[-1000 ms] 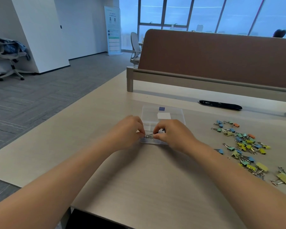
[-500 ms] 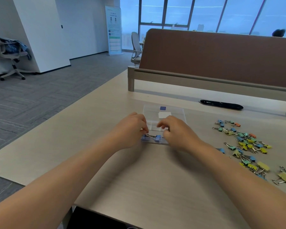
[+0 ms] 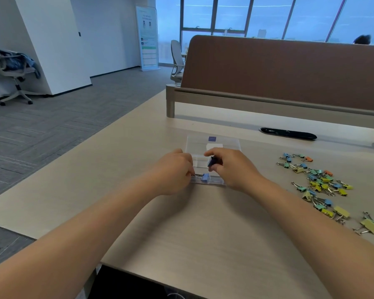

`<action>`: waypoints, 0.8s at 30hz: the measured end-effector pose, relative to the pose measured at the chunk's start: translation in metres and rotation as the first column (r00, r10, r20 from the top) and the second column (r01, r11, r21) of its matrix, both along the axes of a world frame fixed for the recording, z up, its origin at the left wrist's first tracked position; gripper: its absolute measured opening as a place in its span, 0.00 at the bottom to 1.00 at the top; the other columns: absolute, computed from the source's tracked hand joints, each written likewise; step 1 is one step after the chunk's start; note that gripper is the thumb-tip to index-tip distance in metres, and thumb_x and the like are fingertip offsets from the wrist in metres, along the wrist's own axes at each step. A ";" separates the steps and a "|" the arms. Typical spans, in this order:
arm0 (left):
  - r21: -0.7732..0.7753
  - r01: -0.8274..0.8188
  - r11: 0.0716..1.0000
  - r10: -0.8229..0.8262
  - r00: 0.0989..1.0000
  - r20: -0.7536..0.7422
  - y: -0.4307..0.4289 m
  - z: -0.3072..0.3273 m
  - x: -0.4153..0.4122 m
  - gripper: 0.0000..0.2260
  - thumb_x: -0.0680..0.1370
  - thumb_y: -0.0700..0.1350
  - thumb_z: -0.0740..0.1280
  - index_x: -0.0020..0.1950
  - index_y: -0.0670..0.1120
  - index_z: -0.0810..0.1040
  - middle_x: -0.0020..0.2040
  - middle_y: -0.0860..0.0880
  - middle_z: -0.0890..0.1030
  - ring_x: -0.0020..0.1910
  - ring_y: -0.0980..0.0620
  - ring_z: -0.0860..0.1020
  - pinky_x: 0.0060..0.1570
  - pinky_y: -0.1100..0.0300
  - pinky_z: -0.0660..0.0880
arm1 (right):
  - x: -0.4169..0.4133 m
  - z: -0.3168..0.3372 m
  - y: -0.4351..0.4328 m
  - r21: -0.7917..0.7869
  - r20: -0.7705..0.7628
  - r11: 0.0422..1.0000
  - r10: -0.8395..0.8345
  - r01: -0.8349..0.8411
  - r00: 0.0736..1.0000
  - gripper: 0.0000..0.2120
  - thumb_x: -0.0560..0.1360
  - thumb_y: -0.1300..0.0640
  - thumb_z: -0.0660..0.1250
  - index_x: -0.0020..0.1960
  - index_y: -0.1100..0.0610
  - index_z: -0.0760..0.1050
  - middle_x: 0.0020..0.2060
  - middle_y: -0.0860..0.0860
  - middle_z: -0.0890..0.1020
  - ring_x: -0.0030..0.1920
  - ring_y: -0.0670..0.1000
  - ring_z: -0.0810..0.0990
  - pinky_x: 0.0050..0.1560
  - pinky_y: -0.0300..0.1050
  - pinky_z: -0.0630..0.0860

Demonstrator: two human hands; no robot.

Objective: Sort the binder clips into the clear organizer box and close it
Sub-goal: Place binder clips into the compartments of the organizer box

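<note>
A clear organizer box lies open on the desk with its lid folded back. My left hand pinches the wire handles of a blue binder clip that rests in the box's near compartment. My right hand holds a second blue binder clip just above the box's middle. A loose pile of blue, green, yellow and orange binder clips is spread on the desk to the right.
A black oblong object lies behind the box near the brown desk divider. The desk's left edge drops to carpeted floor. An office chair stands far left.
My right hand has lifted away from the near compartment with a blue clip between its fingers. My left hand stays on the clip in the box.
</note>
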State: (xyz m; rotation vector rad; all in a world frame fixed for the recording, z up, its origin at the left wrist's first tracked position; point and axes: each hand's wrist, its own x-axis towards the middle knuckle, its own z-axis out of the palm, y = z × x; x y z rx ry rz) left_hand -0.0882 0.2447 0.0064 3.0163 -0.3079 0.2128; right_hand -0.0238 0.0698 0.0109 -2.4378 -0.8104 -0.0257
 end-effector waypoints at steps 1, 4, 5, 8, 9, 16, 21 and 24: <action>-0.006 -0.002 1.000 0.002 1.000 0.000 0.000 0.000 0.000 0.16 0.79 0.42 0.58 0.58 0.51 0.83 0.56 0.53 0.77 0.55 0.51 0.70 0.55 0.58 0.71 | 0.000 0.000 0.000 0.014 0.001 1.000 -0.010 0.010 1.000 0.13 0.78 0.62 0.65 0.60 0.51 0.76 0.50 0.48 0.83 0.49 0.48 0.82 0.54 0.44 0.78; -0.036 -0.002 0.999 0.002 1.000 0.008 -0.001 0.000 -0.001 0.15 0.79 0.42 0.58 0.58 0.51 0.83 0.56 0.53 0.76 0.56 0.52 0.70 0.56 0.58 0.71 | 0.000 0.001 0.000 0.018 0.032 1.000 -0.014 0.013 0.999 0.06 0.77 0.61 0.68 0.52 0.52 0.77 0.46 0.48 0.83 0.46 0.48 0.81 0.48 0.43 0.78; -0.048 -0.001 0.999 0.002 1.000 0.011 -0.001 -0.001 -0.001 0.15 0.79 0.42 0.59 0.59 0.51 0.83 0.56 0.53 0.77 0.56 0.52 0.70 0.56 0.58 0.71 | 0.000 0.001 0.000 0.011 0.041 1.000 -0.007 0.007 0.999 0.06 0.77 0.60 0.68 0.51 0.52 0.78 0.46 0.47 0.82 0.45 0.48 0.80 0.45 0.39 0.77; -0.081 -0.007 0.997 0.007 1.000 0.006 0.000 -0.003 -0.001 0.14 0.79 0.43 0.60 0.59 0.51 0.83 0.56 0.53 0.77 0.56 0.52 0.70 0.56 0.58 0.71 | -0.002 0.002 0.001 -0.015 0.065 1.000 0.009 -0.008 0.998 0.08 0.78 0.59 0.67 0.56 0.54 0.81 0.47 0.47 0.78 0.44 0.46 0.76 0.41 0.30 0.69; -0.092 -0.012 0.996 0.012 1.000 0.005 0.000 -0.003 0.000 0.14 0.79 0.43 0.60 0.59 0.51 0.83 0.55 0.53 0.77 0.56 0.53 0.70 0.56 0.59 0.71 | -0.002 0.002 0.002 -0.017 0.064 1.000 0.009 -0.008 0.998 0.10 0.78 0.60 0.67 0.58 0.55 0.81 0.48 0.48 0.79 0.45 0.46 0.76 0.43 0.31 0.70; -0.189 -0.077 0.979 0.096 0.991 0.092 0.005 0.002 0.005 0.11 0.80 0.42 0.62 0.55 0.49 0.83 0.53 0.53 0.78 0.52 0.55 0.70 0.50 0.63 0.67 | -0.001 0.004 0.010 0.013 0.007 1.000 0.006 -0.006 1.000 0.06 0.76 0.60 0.70 0.52 0.53 0.78 0.46 0.49 0.82 0.46 0.49 0.79 0.46 0.39 0.75; -0.194 -0.128 0.973 0.151 0.983 0.109 0.009 0.005 0.009 0.12 0.80 0.41 0.60 0.56 0.48 0.82 0.53 0.51 0.79 0.50 0.55 0.70 0.48 0.64 0.67 | 0.001 0.006 0.025 -0.026 0.022 0.999 0.033 -0.033 0.999 0.05 0.75 0.59 0.70 0.44 0.49 0.78 0.43 0.47 0.81 0.44 0.49 0.79 0.45 0.41 0.75; -0.196 -0.147 0.969 0.168 0.982 0.092 0.010 0.004 0.009 0.12 0.80 0.40 0.59 0.56 0.49 0.81 0.53 0.51 0.79 0.50 0.54 0.72 0.49 0.64 0.69 | 0.001 0.004 0.033 -0.054 0.008 0.997 0.050 -0.050 0.999 0.03 0.76 0.58 0.70 0.46 0.51 0.80 0.44 0.48 0.82 0.44 0.50 0.79 0.49 0.45 0.79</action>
